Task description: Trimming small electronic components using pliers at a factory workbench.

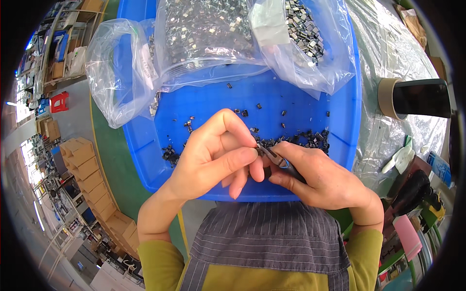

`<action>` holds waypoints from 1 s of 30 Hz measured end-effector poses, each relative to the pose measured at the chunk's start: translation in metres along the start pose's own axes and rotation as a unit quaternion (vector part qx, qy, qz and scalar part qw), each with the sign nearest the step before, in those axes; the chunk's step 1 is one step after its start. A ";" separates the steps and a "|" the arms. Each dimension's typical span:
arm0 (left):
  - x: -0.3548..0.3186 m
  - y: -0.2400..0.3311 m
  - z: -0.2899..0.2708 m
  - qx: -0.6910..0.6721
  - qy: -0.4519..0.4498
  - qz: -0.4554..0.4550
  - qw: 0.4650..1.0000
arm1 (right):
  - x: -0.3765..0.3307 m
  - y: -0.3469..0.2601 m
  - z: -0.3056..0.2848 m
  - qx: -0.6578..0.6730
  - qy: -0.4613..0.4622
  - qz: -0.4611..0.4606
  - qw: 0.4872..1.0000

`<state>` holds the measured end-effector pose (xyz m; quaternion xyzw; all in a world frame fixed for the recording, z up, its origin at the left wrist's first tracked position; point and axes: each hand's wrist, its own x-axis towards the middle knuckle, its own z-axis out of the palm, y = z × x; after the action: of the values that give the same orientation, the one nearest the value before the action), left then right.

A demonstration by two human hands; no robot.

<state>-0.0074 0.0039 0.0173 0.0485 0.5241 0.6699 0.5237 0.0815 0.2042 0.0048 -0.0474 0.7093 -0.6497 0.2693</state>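
Observation:
My right hand (pixel 325 177) is closed round a pair of pliers (pixel 280 160) with dark handles. Their jaws point left, toward the fingertips of my left hand (pixel 213 153). Thumb and forefinger of that hand pinch a small dark part at the jaw tips; its exact kind is too small to tell. Both hands are over the near side of a blue plastic tray (pixel 194 104). Small black and metallic pieces (pixel 313 139) lie in a heap along the tray's near edge, partly hidden behind my hands.
Clear plastic bags (pixel 208 39) of small metal parts fill the tray's far side, one bag (pixel 306 39) open at the right. On the foil-like table cover at right are a tape roll (pixel 388 98), a black phone-like object (pixel 421 98) and a white glove (pixel 402 157). Cardboard boxes (pixel 92 179) stand left.

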 end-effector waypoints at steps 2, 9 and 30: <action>0.000 0.001 0.000 0.009 0.009 -0.014 1.000 | 0.000 -0.001 0.000 -0.002 -0.009 0.009 1.000; 0.002 -0.003 -0.002 0.003 -0.002 0.007 1.000 | -0.001 0.001 0.001 -0.044 -0.009 0.026 0.999; 0.005 -0.018 0.006 0.645 0.112 0.461 0.599 | -0.005 -0.013 -0.004 0.054 0.013 0.043 0.998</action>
<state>0.0057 0.0100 0.0036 0.5335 0.7823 0.3101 -0.0853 0.0805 0.2081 0.0192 0.0060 0.6779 -0.6755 0.2899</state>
